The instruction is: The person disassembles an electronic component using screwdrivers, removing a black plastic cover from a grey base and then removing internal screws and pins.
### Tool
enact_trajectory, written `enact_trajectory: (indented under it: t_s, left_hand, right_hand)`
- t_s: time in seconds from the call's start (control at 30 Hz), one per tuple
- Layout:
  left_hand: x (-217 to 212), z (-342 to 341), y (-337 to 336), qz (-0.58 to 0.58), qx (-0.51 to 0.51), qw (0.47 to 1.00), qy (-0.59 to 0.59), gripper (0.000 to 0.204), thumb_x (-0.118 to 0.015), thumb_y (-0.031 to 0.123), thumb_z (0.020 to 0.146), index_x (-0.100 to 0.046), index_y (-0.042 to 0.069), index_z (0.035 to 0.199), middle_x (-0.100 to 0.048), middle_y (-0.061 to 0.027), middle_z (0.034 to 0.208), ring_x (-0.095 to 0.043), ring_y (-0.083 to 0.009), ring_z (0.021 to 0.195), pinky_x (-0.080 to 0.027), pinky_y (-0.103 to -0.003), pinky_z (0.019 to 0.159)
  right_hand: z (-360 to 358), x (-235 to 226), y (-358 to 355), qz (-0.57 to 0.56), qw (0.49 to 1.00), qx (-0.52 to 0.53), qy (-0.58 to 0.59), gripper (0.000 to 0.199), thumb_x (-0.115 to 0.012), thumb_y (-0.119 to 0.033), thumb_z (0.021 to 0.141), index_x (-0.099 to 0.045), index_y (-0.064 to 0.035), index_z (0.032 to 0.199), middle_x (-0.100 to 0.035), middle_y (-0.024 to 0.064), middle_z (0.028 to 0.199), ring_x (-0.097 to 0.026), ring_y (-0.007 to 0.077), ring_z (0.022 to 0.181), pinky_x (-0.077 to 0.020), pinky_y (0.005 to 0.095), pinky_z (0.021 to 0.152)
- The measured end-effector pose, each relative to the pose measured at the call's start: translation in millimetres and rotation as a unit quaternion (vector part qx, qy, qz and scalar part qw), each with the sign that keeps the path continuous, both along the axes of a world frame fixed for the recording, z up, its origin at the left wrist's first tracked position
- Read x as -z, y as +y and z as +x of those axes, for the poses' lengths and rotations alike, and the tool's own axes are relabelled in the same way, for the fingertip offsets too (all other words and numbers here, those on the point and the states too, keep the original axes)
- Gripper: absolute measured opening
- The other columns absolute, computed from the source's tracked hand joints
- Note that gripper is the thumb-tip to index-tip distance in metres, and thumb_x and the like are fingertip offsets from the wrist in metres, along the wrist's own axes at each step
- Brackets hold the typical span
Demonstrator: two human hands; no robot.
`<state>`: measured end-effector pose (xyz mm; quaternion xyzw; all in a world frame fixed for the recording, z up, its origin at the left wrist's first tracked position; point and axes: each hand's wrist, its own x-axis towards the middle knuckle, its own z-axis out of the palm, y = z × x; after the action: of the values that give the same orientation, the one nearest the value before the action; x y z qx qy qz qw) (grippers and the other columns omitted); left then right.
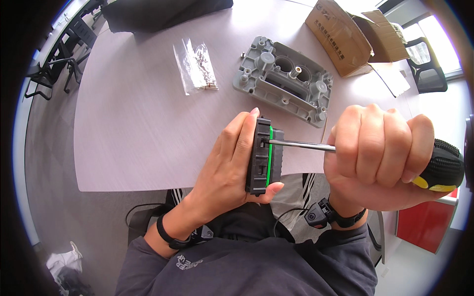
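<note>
A black rectangular module (261, 157) with a green seal line is held on edge in the left hand (232, 167), fingers laid flat along its left face and thumb hooked under its near end. It is held near the body, just past the near edge of the worktop (138, 123), above the lap. A screwdriver (345, 153) is gripped in the right hand (375, 153), closed in a full fist around the black and yellow handle, which sticks out at the right of the fist. The metal shaft runs leftward and its tip is set against the upper right side of the module; the exact contact spot cannot be made out. Black bands with small devices are worn on both wrists.

On the worktop, farther out, a grey cast housing (286, 81) with round bores and corner lugs lies flat, well apart from the hands. To its left a clear plastic bag (196, 66) of small metal fasteners is seen, a few of them lying at its near end. At the far right an open cardboard box (350, 34) rests on the worktop. A dark bag (163, 12) sits at the far edge. Black chairs (59, 59) stand at the far left, and a red cabinet (427, 222) is seen at the near right.
</note>
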<state>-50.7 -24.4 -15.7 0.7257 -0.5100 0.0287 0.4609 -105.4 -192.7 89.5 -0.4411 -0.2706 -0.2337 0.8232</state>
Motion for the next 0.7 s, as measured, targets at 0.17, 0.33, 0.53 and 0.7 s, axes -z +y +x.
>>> enact_trajectory:
  t_s: [0.17,0.33,0.53,0.7]
  left_hand:
    - [1.2,0.5,-0.5,-0.002,0.002,1.000,-0.003,0.099,-0.072,0.048,0.074,-0.026,-0.013,0.137,-0.037,-0.0290,0.130,-0.045,-0.0421,0.115,-0.041,-0.044,0.098]
    - [3.5,1.1,0.1,-0.010,0.002,1.000,-0.005,0.099,-0.072,0.048,0.074,-0.027,-0.013,0.136,-0.037,-0.0293,0.129,-0.046,-0.0417,0.115,-0.042,-0.044,0.097]
    - [1.0,1.4,0.7,-0.001,-0.002,1.000,-0.004,0.099,-0.072,0.049,0.074,-0.027,-0.013,0.136,-0.038,-0.0291,0.129,-0.046,-0.0415,0.114,-0.042,-0.044,0.096]
    - [-1.4,0.6,-3.4,-0.018,-0.005,1.000,0.008,0.095,-0.068,0.051,0.077,-0.030,-0.013,0.135,-0.040,-0.0288,0.126,-0.047,-0.0408,0.111,-0.043,-0.044,0.094]
  right_hand:
    - [5.3,5.3,-0.1,0.001,0.999,-0.008,-0.044,0.048,-0.056,-0.056,0.088,-0.041,-0.0131,0.071,-0.040,-0.0020,0.047,-0.032,0.0064,0.032,-0.0266,0.0190,0.030]
    - [3.8,4.1,3.8,0.008,1.000,0.000,-0.027,0.043,-0.055,-0.048,0.091,-0.042,-0.0123,0.071,-0.041,-0.0017,0.046,-0.031,0.0065,0.031,-0.0243,0.0190,0.028]
    - [1.5,8.5,-0.9,0.003,1.000,0.007,-0.019,0.041,-0.054,-0.046,0.091,-0.042,-0.0125,0.071,-0.041,-0.0024,0.046,-0.030,0.0060,0.031,-0.0228,0.0189,0.029]
    - [-1.9,10.6,-5.4,-0.002,1.000,0.017,-0.014,0.040,-0.054,-0.045,0.091,-0.042,-0.0131,0.070,-0.040,-0.0033,0.046,-0.030,0.0053,0.032,-0.0223,0.0187,0.029]
